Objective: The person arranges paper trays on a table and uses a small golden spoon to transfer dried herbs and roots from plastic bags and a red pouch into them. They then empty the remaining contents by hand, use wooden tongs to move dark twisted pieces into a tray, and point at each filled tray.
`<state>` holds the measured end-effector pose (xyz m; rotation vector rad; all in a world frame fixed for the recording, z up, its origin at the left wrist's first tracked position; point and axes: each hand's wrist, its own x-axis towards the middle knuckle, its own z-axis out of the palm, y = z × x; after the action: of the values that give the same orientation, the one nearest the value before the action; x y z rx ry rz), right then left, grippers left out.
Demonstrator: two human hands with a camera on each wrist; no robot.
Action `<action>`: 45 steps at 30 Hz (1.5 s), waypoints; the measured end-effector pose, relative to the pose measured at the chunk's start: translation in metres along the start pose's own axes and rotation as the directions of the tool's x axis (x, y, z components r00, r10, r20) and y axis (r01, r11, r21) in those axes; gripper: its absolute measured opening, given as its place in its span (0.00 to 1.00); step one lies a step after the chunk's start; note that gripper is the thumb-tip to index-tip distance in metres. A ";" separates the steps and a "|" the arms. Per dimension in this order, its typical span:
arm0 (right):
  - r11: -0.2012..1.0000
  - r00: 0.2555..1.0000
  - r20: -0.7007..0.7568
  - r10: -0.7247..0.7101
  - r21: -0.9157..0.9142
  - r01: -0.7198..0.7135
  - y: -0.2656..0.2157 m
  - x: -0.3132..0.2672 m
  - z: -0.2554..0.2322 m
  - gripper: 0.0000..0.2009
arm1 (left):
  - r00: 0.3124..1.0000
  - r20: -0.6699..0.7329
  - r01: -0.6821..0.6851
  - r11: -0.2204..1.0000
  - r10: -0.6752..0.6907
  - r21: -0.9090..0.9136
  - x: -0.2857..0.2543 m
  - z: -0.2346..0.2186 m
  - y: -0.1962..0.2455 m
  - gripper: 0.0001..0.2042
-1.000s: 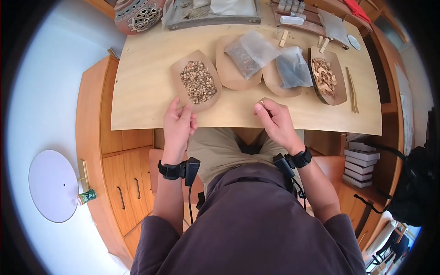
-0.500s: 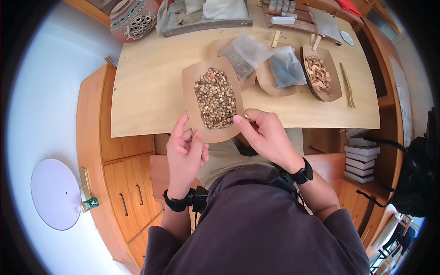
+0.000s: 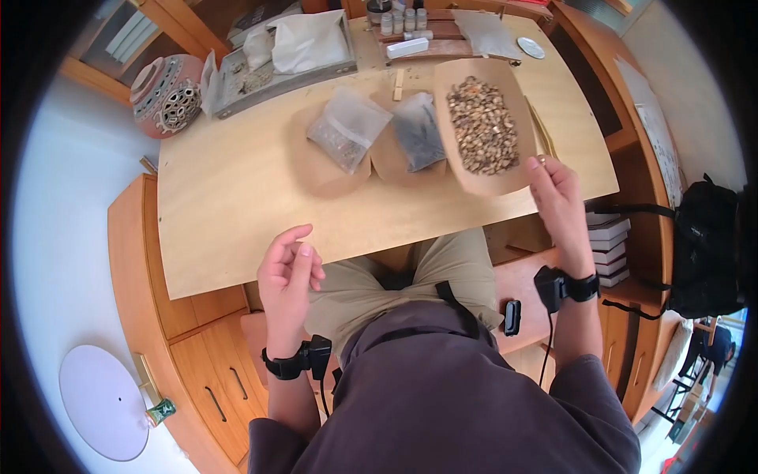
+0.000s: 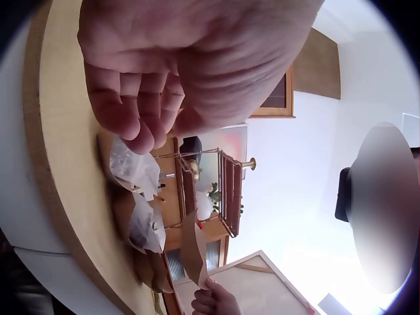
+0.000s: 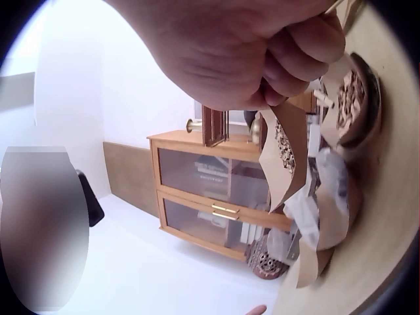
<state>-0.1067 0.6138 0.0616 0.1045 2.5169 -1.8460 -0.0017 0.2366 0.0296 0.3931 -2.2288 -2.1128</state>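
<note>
My right hand (image 3: 559,193) pinches the near corner of a brown paper tray (image 3: 505,183) between thumb and fingers. Small chopped tan and brown pieces (image 3: 483,126) fill the tray's middle. The tray is raised over the right side of the table, and in the right wrist view it tilts. Behind it, hidden in the head view, a dark-sided dish (image 5: 374,98) of pale curled shavings (image 5: 350,98) shows in the right wrist view. My left hand (image 3: 288,272) hovers by the table's front edge, fingers loosely bent, holding nothing.
Two clear bags, one with brownish bits (image 3: 347,130) and one with dark contents (image 3: 418,130), lie on paper trays mid-table. A clothespin (image 3: 399,85) and brass tweezers (image 3: 541,126) lie nearby. Along the back stand a patterned pot (image 3: 170,95), a grey tray (image 3: 347,69) and small jars (image 3: 409,20).
The tray of chopped pieces lay at the left, rose between both hands, and is now far right in my right hand. My left hand has let go and sits lower left.
</note>
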 end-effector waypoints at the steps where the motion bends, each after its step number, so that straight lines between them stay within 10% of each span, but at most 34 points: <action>1: 0.999 0.999 -0.009 0.033 -0.020 -0.033 0.003 0.006 -0.012 0.18 | 1.000 -0.014 0.008 1.000 -0.008 -0.015 0.000 0.001 0.000 0.12; 9: 0.975 0.976 -0.031 0.216 -0.040 -0.217 0.015 0.037 -0.035 0.21 | 0.998 0.002 0.056 0.998 -0.056 0.004 -0.004 -0.003 -0.018 0.11; 24: 0.904 0.960 -0.228 -0.165 -0.423 0.055 0.044 0.047 -0.044 0.24 | 0.996 0.005 0.089 0.996 -0.089 0.014 0.001 0.002 -0.019 0.09; 34: 0.910 0.870 -0.315 -0.379 0.046 0.412 -0.017 0.036 -0.050 0.23 | 0.995 0.082 0.034 0.976 -0.053 0.216 0.027 0.009 0.001 0.06; 37: 0.976 0.982 -0.166 -0.085 0.185 0.116 0.004 0.040 -0.054 0.22 | 0.976 0.208 -0.125 0.955 0.069 0.267 0.031 0.037 0.011 0.06; 40: 0.862 0.963 -0.189 -0.190 -0.502 0.071 0.018 0.043 -0.039 0.23 | 0.924 0.373 -0.216 0.919 0.083 0.330 0.033 0.052 0.023 0.08; 45: 0.839 0.986 -0.165 -0.032 -0.541 -0.064 0.025 0.041 -0.023 0.23 | 0.920 0.385 -0.209 0.924 0.075 0.319 0.035 0.056 0.005 0.07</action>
<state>-0.1453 0.6451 0.0421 0.2769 3.0330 -1.0759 -0.0481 0.2841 0.0260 -0.1777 -2.7563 -1.8259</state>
